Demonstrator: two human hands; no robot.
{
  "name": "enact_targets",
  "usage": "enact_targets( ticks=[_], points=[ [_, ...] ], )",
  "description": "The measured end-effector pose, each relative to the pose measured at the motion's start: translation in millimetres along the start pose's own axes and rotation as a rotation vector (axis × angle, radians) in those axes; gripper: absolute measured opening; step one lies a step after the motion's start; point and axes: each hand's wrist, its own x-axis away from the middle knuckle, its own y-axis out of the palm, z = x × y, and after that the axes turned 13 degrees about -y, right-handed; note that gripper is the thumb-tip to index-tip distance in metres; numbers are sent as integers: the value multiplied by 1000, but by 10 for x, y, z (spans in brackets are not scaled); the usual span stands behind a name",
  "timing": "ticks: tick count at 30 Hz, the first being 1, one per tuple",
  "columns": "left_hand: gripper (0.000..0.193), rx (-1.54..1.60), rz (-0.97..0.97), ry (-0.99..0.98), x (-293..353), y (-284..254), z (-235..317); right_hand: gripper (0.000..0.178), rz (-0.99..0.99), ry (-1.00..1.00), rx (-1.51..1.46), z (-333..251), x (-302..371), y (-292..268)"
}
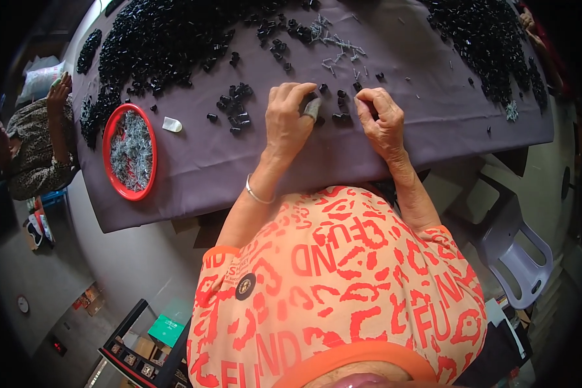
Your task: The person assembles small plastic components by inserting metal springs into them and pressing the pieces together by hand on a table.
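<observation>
we hold our left hand [286, 121] and right hand [383, 123] apart over the counter [213, 168], black caps [341, 118] between them at our twelve o'clock; whether either grips one, we cannot tell.

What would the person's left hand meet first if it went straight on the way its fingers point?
The left hand points forward and right, so it would probably first meet the small, glossy black cylindrical piece just ahead of it, though depth is unclear.
</observation>
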Motion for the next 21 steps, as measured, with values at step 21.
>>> enact_targets(
  ticks=[21],
  points=[
    [59,-241,72,-39,-475,278,-187,14,-6,56,59,-76,-17,2]
  ],
)
